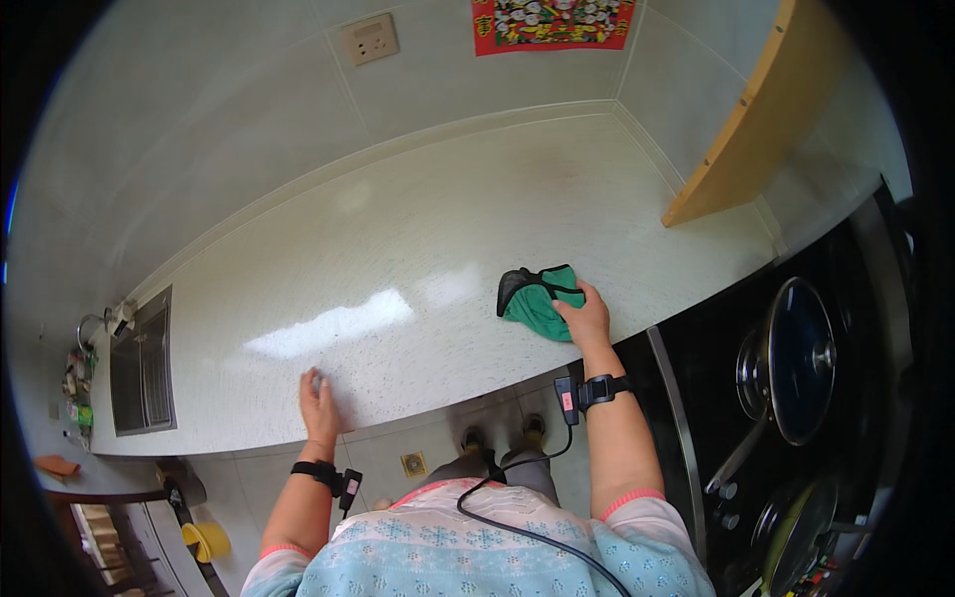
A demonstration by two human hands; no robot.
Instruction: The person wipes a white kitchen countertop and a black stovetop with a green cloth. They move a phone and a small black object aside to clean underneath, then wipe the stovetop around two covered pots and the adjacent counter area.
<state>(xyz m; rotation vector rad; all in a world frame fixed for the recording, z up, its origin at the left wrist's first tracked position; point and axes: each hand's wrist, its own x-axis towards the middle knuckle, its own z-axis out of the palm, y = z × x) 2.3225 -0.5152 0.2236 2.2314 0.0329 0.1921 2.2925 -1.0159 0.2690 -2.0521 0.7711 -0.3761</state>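
My right hand [587,317] grips a green cloth [539,306] with black trim, bunched up on the pale speckled countertop [418,224]. The cloth lies near the counter's front edge, close to the stove, and a dark mesh-like patch shows at its left end. My left hand [318,407] rests by the front edge of the counter further left, fingers slightly curled and apart, holding nothing. Each wrist wears a black strap with a small device, and a black cable runs from the right one across my shirt.
On the right, a black stove [716,388] carries a lidded pan [802,362] whose handle points towards me. A wooden panel [735,134] rises from the counter's back right. A sink [143,366] is set in at the far left. A wall socket [371,39] sits above.
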